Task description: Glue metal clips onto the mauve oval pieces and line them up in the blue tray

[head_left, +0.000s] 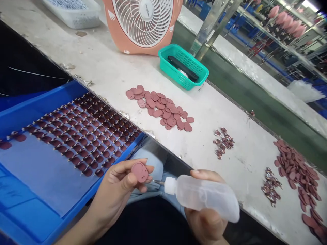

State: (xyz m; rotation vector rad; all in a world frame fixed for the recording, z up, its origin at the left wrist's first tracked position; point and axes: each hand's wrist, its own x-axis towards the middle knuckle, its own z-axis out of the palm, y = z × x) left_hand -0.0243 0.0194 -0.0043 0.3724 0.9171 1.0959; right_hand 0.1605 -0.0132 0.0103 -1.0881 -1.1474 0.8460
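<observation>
Pinching a pink disc [140,172] between thumb and fingers, the left hand [119,185] holds it up by its edges over the near rim of the blue tray [122,158]; the disc has small holes through it. The right hand [206,221] grips a squeeze bottle [204,197] pressed between thumb above and fingers below. Its metal needle [158,182] points at the disc and stops just beside it, near the left fingertips.

Inside the tray, rows of dark pink pieces [87,136] lie overlapping on a pale blue sheet [48,173], each with a small tag at one end. Along the counter [107,58], beyond the tray, a loose pile of pink discs [159,109] sits near the middle. Right of it lie two small heaps of patterned scraps [223,142] — too small to make out — and a larger spread of darker discs [293,168] runs to the right edge of the view. Farther back, at the counter's far edge, stand a green basket [196,69] holding a black object [182,69] and a pink fan [143,23].
</observation>
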